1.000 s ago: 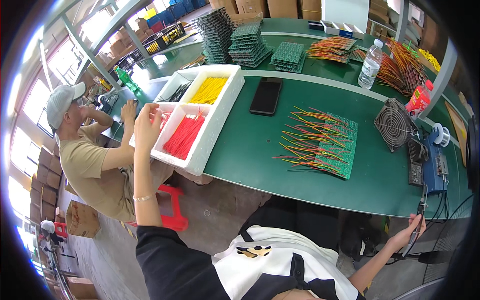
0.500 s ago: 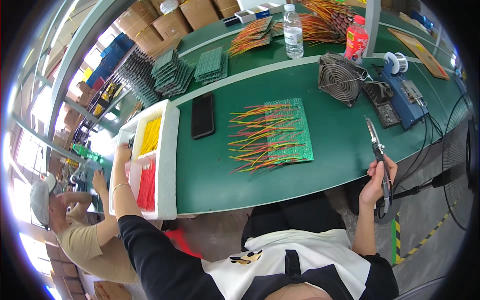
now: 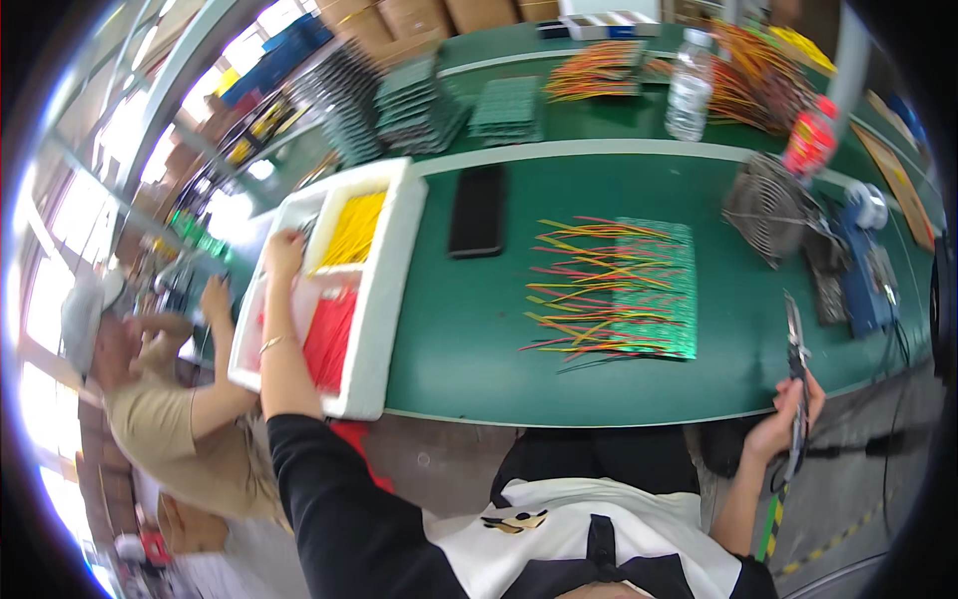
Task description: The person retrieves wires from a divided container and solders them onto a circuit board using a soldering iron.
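My left hand (image 3: 284, 257) is over the far left compartment of a white foam box (image 3: 391, 299), its fingers drawn together. What they hold, if anything, is too small to make out. Yellow wires (image 3: 351, 230) fill the compartment beside it, and red wires (image 3: 330, 339) lie in a nearer one. In my right hand (image 3: 786, 419) is a soldering iron (image 3: 796, 364), its tip pointing away from me above the table's right side. Between the hands, a green circuit board (image 3: 654, 290) lies flat, with rows of red and yellow wires (image 3: 574, 285) sticking out leftward.
A black phone (image 3: 477, 212) lies beside the foam box. Behind are stacked circuit boards (image 3: 414, 105), a water bottle (image 3: 689, 85) and a red bottle (image 3: 810, 140). A small fan (image 3: 768, 210) and a blue solder-reel stand (image 3: 870, 260) occupy the right. A co-worker (image 3: 170, 409) sits at left.
The view has swung, so the table and everything on it appear farther right. My left hand stays at the same box compartment, and my right hand still grips the soldering iron.
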The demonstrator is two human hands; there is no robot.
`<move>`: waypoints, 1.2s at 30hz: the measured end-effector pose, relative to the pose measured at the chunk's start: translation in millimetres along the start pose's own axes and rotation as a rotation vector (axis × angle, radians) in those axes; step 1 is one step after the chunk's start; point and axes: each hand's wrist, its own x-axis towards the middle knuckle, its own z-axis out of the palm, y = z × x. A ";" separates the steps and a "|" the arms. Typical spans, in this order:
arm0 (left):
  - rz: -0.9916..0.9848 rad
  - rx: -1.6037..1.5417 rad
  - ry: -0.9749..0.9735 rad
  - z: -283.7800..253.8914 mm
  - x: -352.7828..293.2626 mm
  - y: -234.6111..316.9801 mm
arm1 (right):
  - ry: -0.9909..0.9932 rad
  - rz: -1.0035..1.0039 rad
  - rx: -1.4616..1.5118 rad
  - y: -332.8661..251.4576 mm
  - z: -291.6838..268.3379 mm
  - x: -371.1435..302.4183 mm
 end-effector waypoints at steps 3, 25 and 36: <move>0.023 -0.167 0.109 -11.4 -3.8 49.7 | 0.025 -0.041 -0.031 -1.1 -0.2 -0.4; -0.010 -0.606 -0.145 11.6 -17.9 103.6 | -0.017 0.054 0.204 -6.7 2.0 11.0; -0.175 -0.945 -0.345 2.1 -19.4 107.8 | -0.034 0.093 0.289 -11.6 3.5 6.5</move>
